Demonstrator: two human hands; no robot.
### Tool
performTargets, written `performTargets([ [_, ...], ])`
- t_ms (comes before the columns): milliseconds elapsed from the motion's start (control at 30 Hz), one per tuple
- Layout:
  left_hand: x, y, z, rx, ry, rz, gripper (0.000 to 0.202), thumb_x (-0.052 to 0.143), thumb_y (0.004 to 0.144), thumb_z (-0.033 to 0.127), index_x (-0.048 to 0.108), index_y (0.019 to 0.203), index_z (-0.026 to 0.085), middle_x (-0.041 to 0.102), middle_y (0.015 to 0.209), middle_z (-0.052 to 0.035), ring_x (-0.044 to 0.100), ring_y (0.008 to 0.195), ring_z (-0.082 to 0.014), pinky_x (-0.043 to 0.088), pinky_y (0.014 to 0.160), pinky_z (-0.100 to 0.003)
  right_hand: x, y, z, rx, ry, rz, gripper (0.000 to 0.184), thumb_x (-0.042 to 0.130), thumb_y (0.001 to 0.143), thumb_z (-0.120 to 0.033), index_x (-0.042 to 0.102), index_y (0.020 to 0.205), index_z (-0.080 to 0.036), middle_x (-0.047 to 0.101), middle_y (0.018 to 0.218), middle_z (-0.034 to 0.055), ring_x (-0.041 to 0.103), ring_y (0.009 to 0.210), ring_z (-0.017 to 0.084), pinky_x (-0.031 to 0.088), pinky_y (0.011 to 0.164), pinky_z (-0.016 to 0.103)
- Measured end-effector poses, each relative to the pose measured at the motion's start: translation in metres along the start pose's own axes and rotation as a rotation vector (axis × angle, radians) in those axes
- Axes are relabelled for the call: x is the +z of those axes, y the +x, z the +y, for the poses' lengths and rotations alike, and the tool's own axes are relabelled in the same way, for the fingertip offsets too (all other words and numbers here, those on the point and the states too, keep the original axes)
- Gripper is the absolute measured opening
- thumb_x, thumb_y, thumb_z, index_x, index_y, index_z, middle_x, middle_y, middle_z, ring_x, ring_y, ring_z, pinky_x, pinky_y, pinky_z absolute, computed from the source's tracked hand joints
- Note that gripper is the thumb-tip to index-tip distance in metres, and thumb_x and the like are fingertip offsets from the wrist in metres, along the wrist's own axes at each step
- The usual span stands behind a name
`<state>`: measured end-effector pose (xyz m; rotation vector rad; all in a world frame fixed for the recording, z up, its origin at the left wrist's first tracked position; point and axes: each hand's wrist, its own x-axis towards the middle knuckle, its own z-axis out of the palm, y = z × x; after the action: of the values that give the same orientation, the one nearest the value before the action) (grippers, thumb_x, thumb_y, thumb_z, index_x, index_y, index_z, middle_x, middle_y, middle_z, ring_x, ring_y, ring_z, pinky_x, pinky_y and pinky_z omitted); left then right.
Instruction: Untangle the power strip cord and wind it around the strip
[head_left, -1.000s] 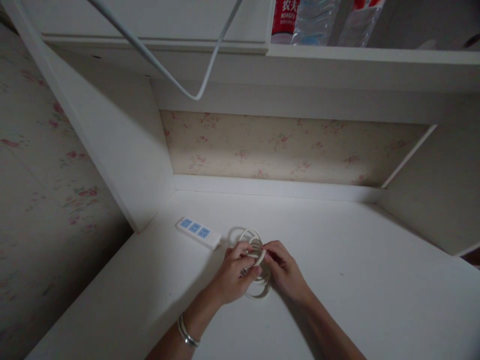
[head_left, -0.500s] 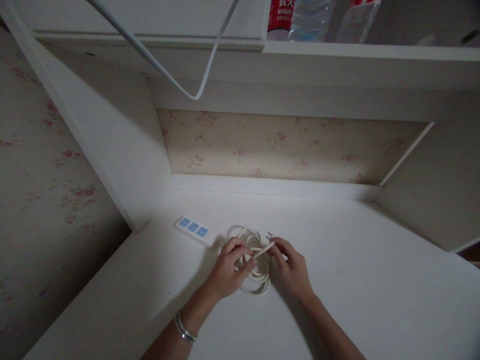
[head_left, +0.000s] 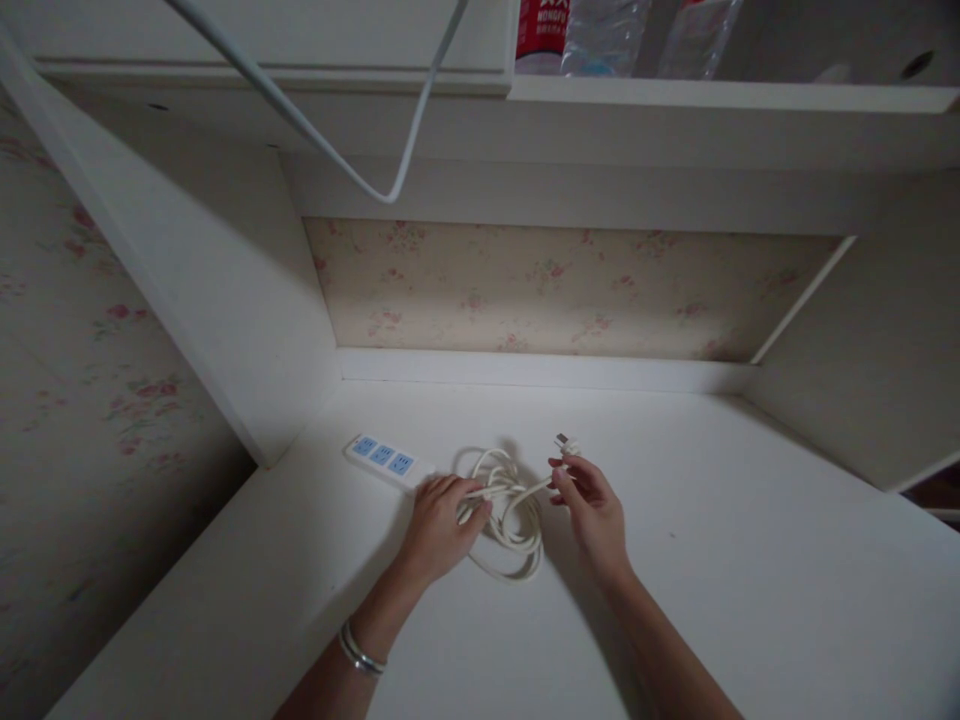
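Note:
A white power strip [head_left: 384,456] with blue socket faces lies on the desk, left of a loosely coiled cream power cord [head_left: 531,540]. My left hand [head_left: 444,522], with silver bangles on its wrist, is closed round the left side of the coil, thumb and fingers pinching the cord. In my right hand [head_left: 594,505] is the plug end of that same cord, gripped just behind the plug [head_left: 568,446]. The plug's metal prongs point up and to the left, above the fingers. My left hand hides where the cord meets the strip.
The white desk [head_left: 720,610] has side panels left and right. Above it, a shelf [head_left: 675,95] holds clear bottles, including a red-labelled bottle [head_left: 541,35]. A bent white rod or cable [head_left: 330,145] hangs at the upper left.
My right hand has turned and lifted the plug slightly up and right, drawing a length of cord from the coil. My left hand has shifted a little left, still on the cord.

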<state>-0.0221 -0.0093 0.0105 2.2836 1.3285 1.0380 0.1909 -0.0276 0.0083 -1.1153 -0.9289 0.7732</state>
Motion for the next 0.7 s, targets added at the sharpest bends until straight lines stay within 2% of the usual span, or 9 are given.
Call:
performTargets([
  [267, 0.002, -0.002, 0.001, -0.046, 0.088, 0.022, 0.025, 0.051, 0.089, 0.042, 0.062, 0.105, 0.025, 0.067, 0.101, -0.0043, 0.057, 0.102, -0.0237, 0.037, 0.088, -0.04, -0.012, 0.013, -0.001, 0.007, 0.144, 0.216, 0.038, 0.072, 0.074, -0.04, 0.061, 0.106, -0.023, 0.066, 0.104, 0.0049, 0.061, 0.068, 0.011, 0.05, 0.057, 0.023],
  [467, 0.005, 0.0, -0.01, -0.053, 0.167, 0.088, 0.019, 0.045, 0.092, 0.028, 0.063, 0.097, 0.024, 0.067, 0.093, -0.0042, 0.058, 0.093, -0.0218, 0.039, 0.08, -0.036, -0.03, 0.026, -0.001, -0.056, 0.261, 0.365, 0.034, 0.073, 0.073, -0.039, 0.061, 0.101, -0.025, 0.065, 0.103, 0.0024, 0.059, 0.066, 0.008, 0.05, 0.057, 0.023],
  [700, 0.003, 0.001, -0.017, -0.101, 0.206, 0.167, 0.019, 0.043, 0.093, 0.023, 0.061, 0.091, 0.023, 0.065, 0.089, -0.0052, 0.058, 0.089, -0.0234, 0.041, 0.079, -0.036, -0.047, 0.039, 0.009, -0.156, 0.291, 0.531, 0.029, 0.072, 0.072, -0.038, 0.058, 0.093, -0.023, 0.061, 0.102, 0.0012, 0.065, 0.075, 0.011, 0.053, 0.062, 0.025],
])
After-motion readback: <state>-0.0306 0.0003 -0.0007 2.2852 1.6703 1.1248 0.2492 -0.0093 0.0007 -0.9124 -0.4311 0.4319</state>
